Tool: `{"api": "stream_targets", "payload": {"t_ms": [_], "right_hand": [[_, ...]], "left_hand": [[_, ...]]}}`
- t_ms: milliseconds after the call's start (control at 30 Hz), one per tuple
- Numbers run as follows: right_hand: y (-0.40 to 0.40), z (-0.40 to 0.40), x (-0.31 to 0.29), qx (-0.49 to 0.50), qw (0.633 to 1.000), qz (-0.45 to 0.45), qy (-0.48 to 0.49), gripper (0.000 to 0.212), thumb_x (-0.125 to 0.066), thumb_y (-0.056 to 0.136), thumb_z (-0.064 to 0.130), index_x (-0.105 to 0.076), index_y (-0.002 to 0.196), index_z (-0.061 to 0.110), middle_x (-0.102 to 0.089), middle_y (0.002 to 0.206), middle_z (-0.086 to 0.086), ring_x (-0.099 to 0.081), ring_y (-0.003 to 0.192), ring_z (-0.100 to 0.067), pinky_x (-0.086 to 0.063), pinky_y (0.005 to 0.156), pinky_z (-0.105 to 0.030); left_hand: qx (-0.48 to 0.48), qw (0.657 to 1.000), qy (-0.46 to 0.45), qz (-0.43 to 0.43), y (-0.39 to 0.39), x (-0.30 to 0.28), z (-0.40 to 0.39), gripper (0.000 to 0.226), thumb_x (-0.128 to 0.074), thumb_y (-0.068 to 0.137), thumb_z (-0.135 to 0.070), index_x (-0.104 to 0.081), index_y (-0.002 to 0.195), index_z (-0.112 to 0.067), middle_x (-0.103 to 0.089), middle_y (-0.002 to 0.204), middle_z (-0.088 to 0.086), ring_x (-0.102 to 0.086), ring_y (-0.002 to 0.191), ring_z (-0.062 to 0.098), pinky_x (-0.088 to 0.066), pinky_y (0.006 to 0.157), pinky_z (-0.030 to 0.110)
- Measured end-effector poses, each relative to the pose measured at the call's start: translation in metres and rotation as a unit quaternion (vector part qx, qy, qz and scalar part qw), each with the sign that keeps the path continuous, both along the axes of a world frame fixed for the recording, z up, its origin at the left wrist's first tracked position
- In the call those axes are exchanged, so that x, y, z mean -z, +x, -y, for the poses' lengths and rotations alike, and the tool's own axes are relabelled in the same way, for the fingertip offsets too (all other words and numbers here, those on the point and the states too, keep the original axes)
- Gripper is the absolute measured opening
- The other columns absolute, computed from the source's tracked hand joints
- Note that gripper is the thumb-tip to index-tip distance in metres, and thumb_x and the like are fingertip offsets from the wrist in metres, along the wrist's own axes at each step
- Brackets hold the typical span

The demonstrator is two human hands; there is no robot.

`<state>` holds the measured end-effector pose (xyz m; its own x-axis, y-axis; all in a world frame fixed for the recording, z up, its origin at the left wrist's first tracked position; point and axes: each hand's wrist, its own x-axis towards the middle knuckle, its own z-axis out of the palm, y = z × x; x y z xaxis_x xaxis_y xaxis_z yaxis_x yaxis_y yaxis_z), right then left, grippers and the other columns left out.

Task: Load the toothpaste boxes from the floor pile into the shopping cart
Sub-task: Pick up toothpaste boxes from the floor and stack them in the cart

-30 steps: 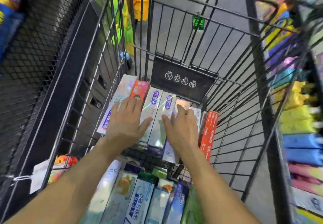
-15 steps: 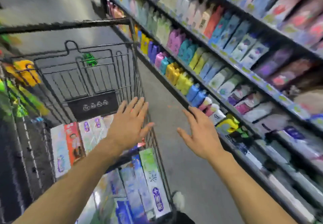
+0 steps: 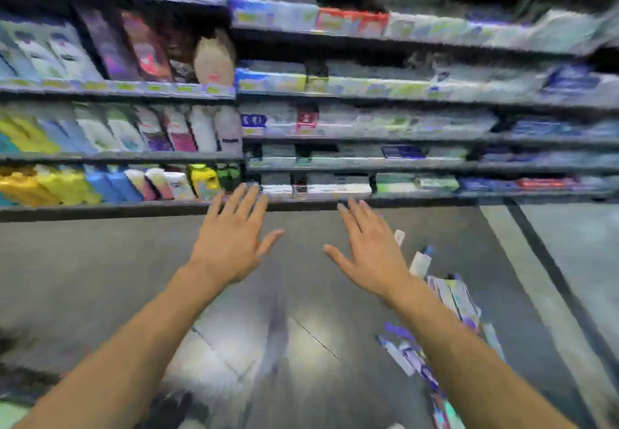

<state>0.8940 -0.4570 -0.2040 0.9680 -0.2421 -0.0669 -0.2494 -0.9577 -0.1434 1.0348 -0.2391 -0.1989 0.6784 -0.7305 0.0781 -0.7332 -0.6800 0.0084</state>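
Because the whole view is smeared by blur, the toothpaste boxes (image 3: 449, 298) at four o'clock on the grey floor (image 3: 100, 278) cannot be counted — the right forearm covers part of the pile. Two hands show: left hand (image 3: 231, 244) and right hand (image 3: 371, 254), both empty with fingers spread flat. Shelves (image 3: 368, 93) fill twelve o'clock, labels unreadable.

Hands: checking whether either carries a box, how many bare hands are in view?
2. The bare left hand hovers open at centre; the bare right hand hovers open beside it. Neither holds anything.
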Motion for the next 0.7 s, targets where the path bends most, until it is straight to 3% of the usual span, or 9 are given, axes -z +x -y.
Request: {"api": "stream_targets", "payload": {"t_ms": [67, 200, 267, 333, 400, 567, 700], "right_hand": [[-0.061, 0.064, 0.013, 0.051, 0.999, -0.016, 0.009, 0.094, -0.018, 0.090, 0.073, -0.029, 0.157, 0.008, -0.023, 0.165, -0.016, -0.021, 0.153, -0.034, -0.020, 0.121, -0.051], [-0.177, 0.178, 0.039, 0.135, 0.989, -0.047, 0.032, 0.089, -0.029, 0.090, 0.069, -0.043, 0.150, 0.005, -0.037, 0.158, -0.020, -0.037, 0.145, -0.039, -0.035, 0.115, -0.056], [-0.231, 0.226, 0.048, 0.181, 0.981, -0.054, 0.033, 0.092, -0.021, 0.088, 0.072, -0.035, 0.155, 0.010, -0.028, 0.164, -0.015, -0.027, 0.151, -0.035, -0.026, 0.121, -0.054], [-0.278, 0.263, 0.058, 0.222, 0.973, -0.060, 0.030, 0.099, -0.005, 0.084, 0.077, -0.017, 0.161, 0.017, -0.011, 0.169, -0.008, -0.009, 0.156, -0.028, -0.007, 0.126, -0.045], [-0.318, 0.290, 0.074, 0.265, 0.961, -0.063, 0.039, 0.098, 0.001, 0.083, 0.078, -0.011, 0.162, 0.020, -0.004, 0.170, -0.004, -0.003, 0.157, -0.025, -0.002, 0.125, -0.043], [-0.379, 0.305, 0.144, 0.327, 0.939, -0.080, 0.064, 0.080, -0.034, 0.099, 0.066, -0.014, 0.161, 0.019, -0.006, 0.170, -0.005, -0.004, 0.157, -0.024, -0.001, 0.125, -0.040], [-0.408, 0.302, 0.228, 0.378, 0.919, -0.064, 0.087, 0.080, -0.042, 0.097, 0.063, -0.018, 0.161, 0.019, -0.011, 0.170, -0.003, -0.010, 0.156, -0.025, -0.012, 0.126, -0.045]], "left_hand": [[0.039, 0.999, 0.011, -0.006, -0.038, 0.012, 0.076, 0.081, -0.023, 0.096, -0.063, -0.054, 0.143, -0.004, -0.053, 0.148, 0.016, -0.048, 0.139, 0.034, -0.029, 0.115, 0.053], [0.101, 0.993, 0.059, -0.024, -0.122, 0.044, 0.211, 0.085, -0.013, 0.096, -0.065, -0.046, 0.149, -0.008, -0.045, 0.156, 0.013, -0.039, 0.146, 0.031, -0.026, 0.120, 0.052], [0.125, 0.989, 0.069, -0.043, -0.162, 0.065, 0.268, 0.087, -0.008, 0.095, -0.066, -0.047, 0.149, -0.009, -0.046, 0.154, 0.013, -0.041, 0.144, 0.031, -0.030, 0.118, 0.053], [0.150, 0.983, 0.083, -0.069, -0.196, 0.087, 0.315, 0.089, -0.007, 0.094, -0.067, -0.050, 0.147, -0.010, -0.048, 0.153, 0.012, -0.042, 0.144, 0.030, -0.029, 0.118, 0.053], [0.177, 0.976, 0.096, -0.081, -0.226, 0.109, 0.351, 0.086, -0.012, 0.095, -0.066, -0.054, 0.144, -0.010, -0.052, 0.149, 0.013, -0.047, 0.140, 0.030, -0.033, 0.116, 0.053], [0.249, 0.958, 0.110, -0.088, -0.270, 0.172, 0.411, 0.079, -0.022, 0.096, -0.064, -0.058, 0.139, -0.009, -0.060, 0.141, 0.012, -0.054, 0.132, 0.031, -0.037, 0.113, 0.052], [0.302, 0.943, 0.111, -0.085, -0.287, 0.251, 0.433, 0.076, -0.027, 0.097, -0.062, -0.053, 0.144, -0.008, -0.055, 0.147, 0.013, -0.050, 0.137, 0.031, -0.035, 0.114, 0.053]]}}
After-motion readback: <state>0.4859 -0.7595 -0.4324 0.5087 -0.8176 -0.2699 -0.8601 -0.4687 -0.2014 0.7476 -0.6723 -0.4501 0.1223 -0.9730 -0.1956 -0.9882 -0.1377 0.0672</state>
